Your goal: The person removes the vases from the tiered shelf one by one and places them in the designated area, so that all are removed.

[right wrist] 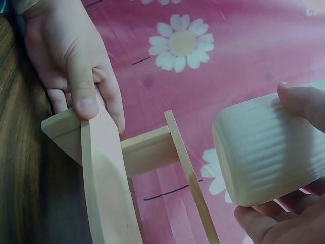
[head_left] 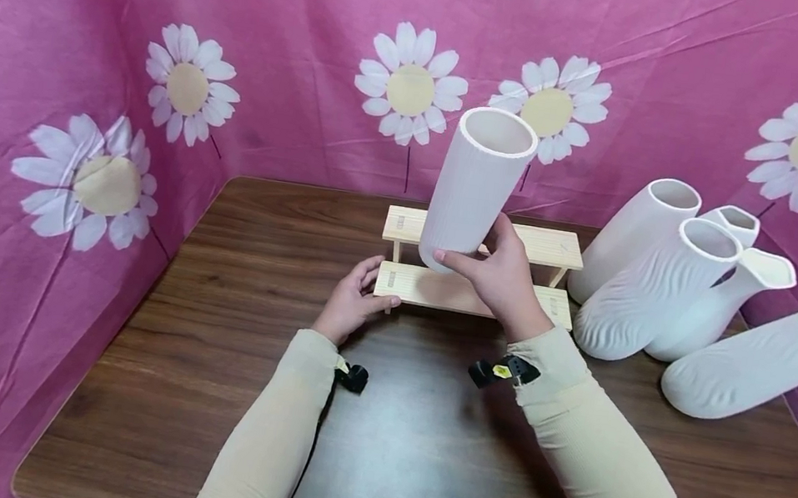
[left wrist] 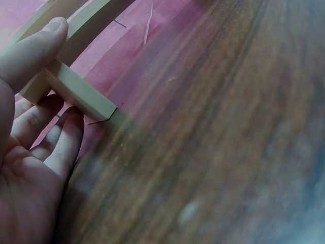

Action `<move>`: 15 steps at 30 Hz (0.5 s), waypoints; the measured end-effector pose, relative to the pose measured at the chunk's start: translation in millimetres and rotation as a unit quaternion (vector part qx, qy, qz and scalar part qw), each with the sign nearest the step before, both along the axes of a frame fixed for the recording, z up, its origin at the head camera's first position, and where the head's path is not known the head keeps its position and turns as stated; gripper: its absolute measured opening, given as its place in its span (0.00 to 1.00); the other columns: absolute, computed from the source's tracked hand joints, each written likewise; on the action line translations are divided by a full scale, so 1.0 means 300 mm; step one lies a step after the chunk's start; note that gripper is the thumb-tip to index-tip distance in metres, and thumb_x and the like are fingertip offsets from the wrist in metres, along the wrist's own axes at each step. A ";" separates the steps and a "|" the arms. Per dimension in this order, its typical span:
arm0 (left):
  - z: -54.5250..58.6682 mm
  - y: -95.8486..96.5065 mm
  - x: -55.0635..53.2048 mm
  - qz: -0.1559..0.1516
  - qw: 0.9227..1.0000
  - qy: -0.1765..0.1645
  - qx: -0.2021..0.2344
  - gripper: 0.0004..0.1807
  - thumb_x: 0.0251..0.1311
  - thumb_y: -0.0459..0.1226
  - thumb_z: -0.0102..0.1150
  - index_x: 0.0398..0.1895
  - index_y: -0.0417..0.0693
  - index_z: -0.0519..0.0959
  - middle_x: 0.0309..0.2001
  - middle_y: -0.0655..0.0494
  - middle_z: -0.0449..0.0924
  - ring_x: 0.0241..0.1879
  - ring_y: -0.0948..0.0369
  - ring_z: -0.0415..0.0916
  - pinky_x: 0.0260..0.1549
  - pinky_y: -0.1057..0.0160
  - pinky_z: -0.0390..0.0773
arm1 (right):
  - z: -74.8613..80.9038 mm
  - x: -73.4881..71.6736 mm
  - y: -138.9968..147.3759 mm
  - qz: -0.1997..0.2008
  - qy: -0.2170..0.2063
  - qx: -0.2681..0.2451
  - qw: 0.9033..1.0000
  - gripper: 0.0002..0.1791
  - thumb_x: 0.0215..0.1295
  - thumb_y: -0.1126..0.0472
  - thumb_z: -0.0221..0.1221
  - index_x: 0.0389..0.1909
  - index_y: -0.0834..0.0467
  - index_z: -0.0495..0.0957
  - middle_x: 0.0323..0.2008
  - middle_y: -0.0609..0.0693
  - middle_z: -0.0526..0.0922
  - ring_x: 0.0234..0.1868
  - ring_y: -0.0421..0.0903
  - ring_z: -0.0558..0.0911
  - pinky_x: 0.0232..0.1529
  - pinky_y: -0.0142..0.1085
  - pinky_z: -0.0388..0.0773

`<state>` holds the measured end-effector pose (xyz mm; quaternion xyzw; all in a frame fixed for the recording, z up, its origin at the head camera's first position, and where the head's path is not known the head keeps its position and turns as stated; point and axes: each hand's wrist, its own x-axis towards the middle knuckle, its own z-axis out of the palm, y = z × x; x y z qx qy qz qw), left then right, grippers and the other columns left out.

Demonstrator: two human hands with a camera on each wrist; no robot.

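A tall white ribbed vase (head_left: 476, 183), its mouth upward and slightly tilted, is gripped near its base by my right hand (head_left: 511, 285). In the right wrist view the vase's bottom (right wrist: 269, 147) hangs apart from a two-tier pale wooden stand (right wrist: 109, 178). My left hand (head_left: 355, 298) holds the left end of the stand's lower front board (head_left: 431, 289). Its thumb lies on the board edge, with fingers curled around the end, as the left wrist view shows beside the wooden leg (left wrist: 81, 91). Behind the vase runs the higher back board (head_left: 543, 247).
Several white vases stand close together at the right, among them a wavy-patterned one (head_left: 658, 292) and one with a flared spout (head_left: 725, 304). Another vase (head_left: 762, 364) leans outward nearer the table's right edge. A pink daisy-print cloth (head_left: 303, 60) hangs behind the brown wooden table (head_left: 203, 358).
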<state>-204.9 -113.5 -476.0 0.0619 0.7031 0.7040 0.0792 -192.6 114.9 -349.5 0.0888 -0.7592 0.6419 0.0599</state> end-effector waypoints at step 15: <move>-0.007 0.001 -0.002 0.001 1.000 0.003 0.013 0.48 0.53 0.26 0.73 0.76 0.39 0.59 0.67 0.45 0.73 0.59 0.53 0.73 0.49 0.69 0.79 | -0.023 0.081 0.080 -0.019 -0.007 0.011 1.000 0.44 0.51 0.65 0.76 0.69 0.59 0.64 0.60 0.56 0.76 0.58 0.49 0.78 0.58 0.39 0.77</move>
